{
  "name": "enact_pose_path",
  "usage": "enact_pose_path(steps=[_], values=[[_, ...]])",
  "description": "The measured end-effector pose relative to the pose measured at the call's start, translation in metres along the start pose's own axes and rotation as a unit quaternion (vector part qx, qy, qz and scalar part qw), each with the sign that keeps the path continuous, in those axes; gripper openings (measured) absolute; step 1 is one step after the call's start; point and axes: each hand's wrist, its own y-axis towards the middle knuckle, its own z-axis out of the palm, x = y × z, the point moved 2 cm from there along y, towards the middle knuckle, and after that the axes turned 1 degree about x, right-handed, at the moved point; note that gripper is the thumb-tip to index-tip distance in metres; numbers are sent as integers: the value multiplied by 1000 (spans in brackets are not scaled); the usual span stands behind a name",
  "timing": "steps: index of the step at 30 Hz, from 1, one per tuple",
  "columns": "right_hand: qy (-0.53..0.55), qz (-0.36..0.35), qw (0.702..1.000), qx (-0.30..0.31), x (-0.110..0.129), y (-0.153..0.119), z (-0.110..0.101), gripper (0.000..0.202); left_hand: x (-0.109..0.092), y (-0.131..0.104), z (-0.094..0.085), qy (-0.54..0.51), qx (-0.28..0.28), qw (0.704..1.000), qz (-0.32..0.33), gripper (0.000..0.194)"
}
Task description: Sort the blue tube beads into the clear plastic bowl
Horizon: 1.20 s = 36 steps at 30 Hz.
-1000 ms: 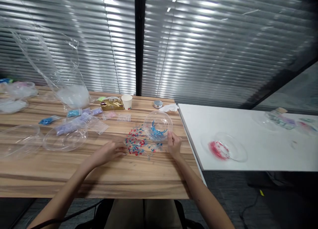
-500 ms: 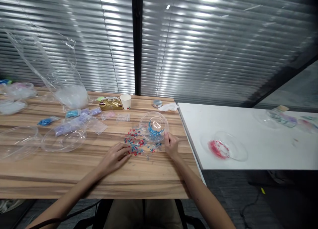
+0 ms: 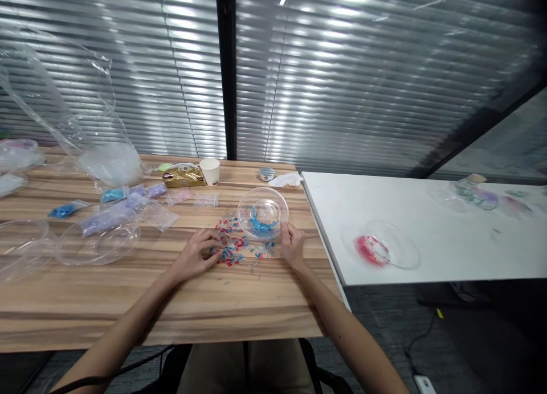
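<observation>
On the wooden table a pile of small red, blue and clear pieces [image 3: 233,247] lies spread out. My left hand [image 3: 199,254] rests at the pile's left edge, fingers apart, fingertips touching the pieces. My right hand [image 3: 293,243] pinches the right rim of a clear round plastic bowl [image 3: 263,213], which is tilted over the back right of the pile. Blue pieces have gathered in the lower part of the bowl.
Behind stand a gold tissue pack [image 3: 183,176], a white paper cup [image 3: 209,171] and a round tin [image 3: 266,174]. Small bags [image 3: 113,212] and clear bowls [image 3: 98,241] lie left. The white table [image 3: 427,223] holds a dish of red pieces [image 3: 372,250].
The view has turned slightly right, so most things appear further left. My left hand has shifted a little up along the pile's left edge. The right hand keeps its grip on the bowl.
</observation>
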Motion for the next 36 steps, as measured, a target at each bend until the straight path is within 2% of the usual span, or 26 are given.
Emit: enact_pose_path(steps=[4,6,15,23,31,36], values=[[30,85,996,-3,-3,1,1,50,0,1,2,-4,12,1000,12,15],[34,103,994,-4,-5,2,1,51,0,3,3,-3,17,1000,16,16],[13,52,998,29,-6,3,2,49,0,3,6,-12,14,1000,17,14],[10,18,999,27,-3,1,-4,47,3,-7,2,-8,37,999,-5,17],[5,-10,999,45,0,1,1,46,3,-4,4,-8,47,999,2,15],[0,-24,999,49,-1,0,1,45,2,-4,2,-20,30,999,10,16]])
